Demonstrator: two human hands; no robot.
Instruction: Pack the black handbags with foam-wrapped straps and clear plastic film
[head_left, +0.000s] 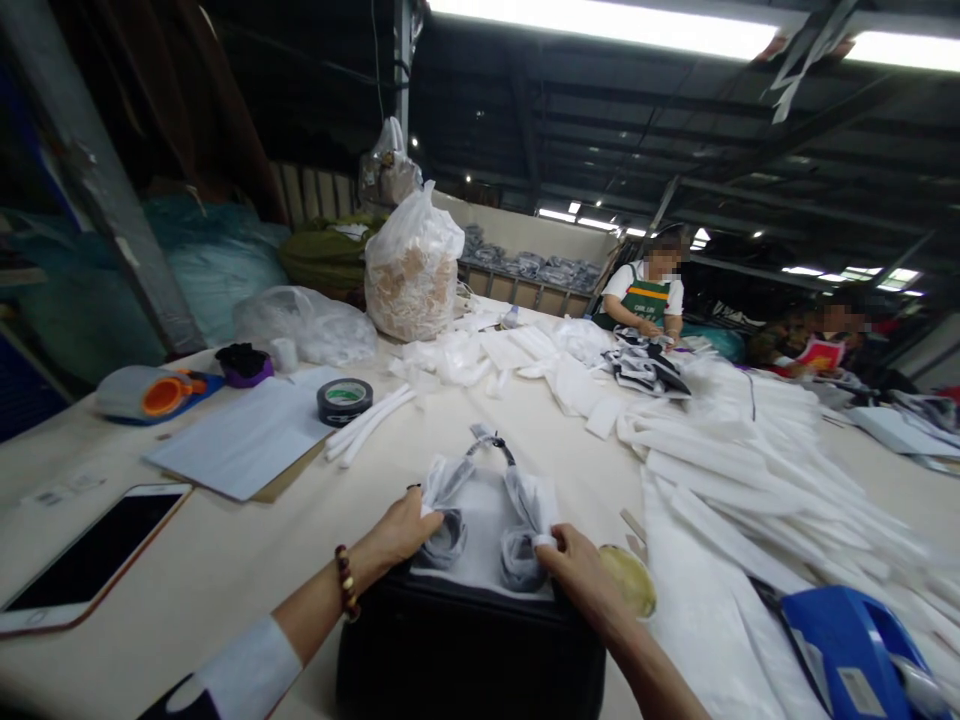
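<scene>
A black bag [472, 650] stands at the table's near edge, right in front of me. A white sheet [484, 500] lies against its far side, under a handle [491, 440] whose two ends are wrapped in thin white wrapping [529, 500]. Two rolled grey bundles in clear film, a left one [444, 540] and a right one [521, 560], sit at the handle's ends. My left hand [401, 525] is closed at the sheet's left edge, beside the left bundle. With fingers pinched, my right hand [574, 560] grips the white wrapping at the right. Its fingertips are partly hidden.
To the left lie a phone [90, 550], paper sheets [247, 440], black tape [345, 402] and a tape dispenser [154, 393]. White foam strips [720, 470] pile up at right, near a blue tape dispenser [855, 640] and a yellowish tape roll [628, 580]. Two people work farther back.
</scene>
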